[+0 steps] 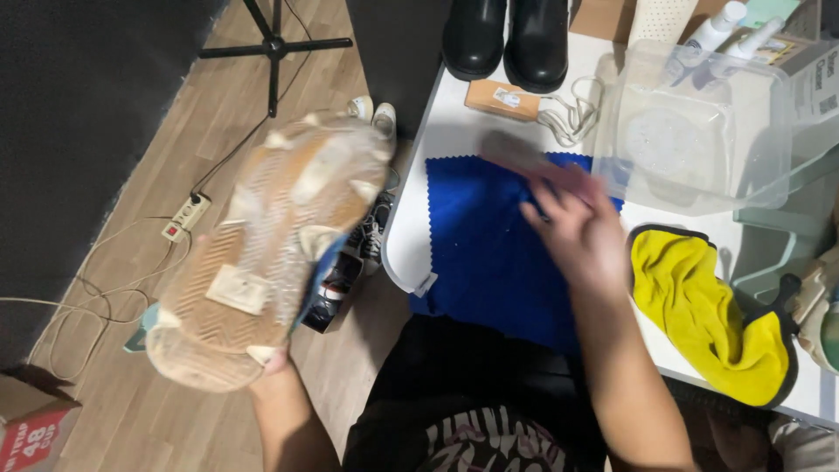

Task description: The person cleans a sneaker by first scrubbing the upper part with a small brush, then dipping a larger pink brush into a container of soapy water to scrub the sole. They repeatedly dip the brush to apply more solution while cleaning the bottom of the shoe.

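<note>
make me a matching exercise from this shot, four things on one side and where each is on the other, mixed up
Things:
1. shoe
2. blue cloth
3. yellow cloth
4. black boots

Places:
A. at the table's far edge, upright
B. sole up, held in the left hand, over the floor
C. on the table, right of the right hand
D. spread on the table under the right hand

Pairs: 1-B, 2-D, 3-C, 4-A
</note>
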